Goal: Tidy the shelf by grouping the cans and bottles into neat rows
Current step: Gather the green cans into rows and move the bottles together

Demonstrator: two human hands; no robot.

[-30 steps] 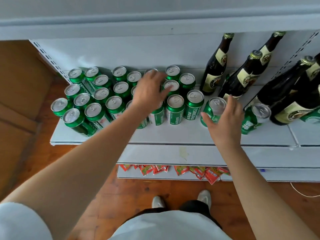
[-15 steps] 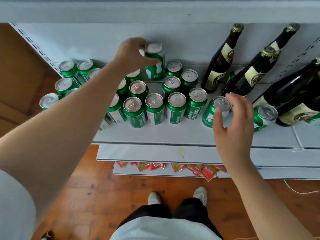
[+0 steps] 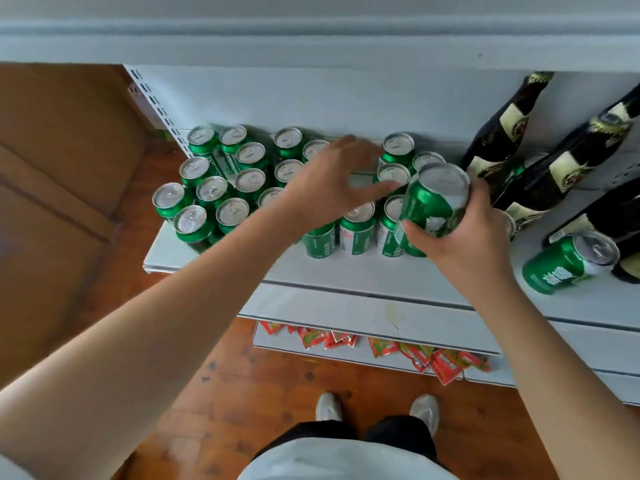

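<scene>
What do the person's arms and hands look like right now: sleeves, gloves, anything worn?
Both forearms are bare. The left hand and right hand wear no gloves, and no ring or watch shows. A short white fabric sleeve shows at the left upper arm.

Left arm bare, reaching up from lower left; left hand [image 3: 332, 188] palm down, fingers [image 3: 377, 190] spread and straight, holding nothing. Right arm bare, coming up from lower right; right hand [image 3: 464, 237] curled round a can [image 3: 431, 206], thumb in front, the other fingers wrapped behind, can tilted. Left fingertips just beside the right hand's can, contact unclear.
</scene>
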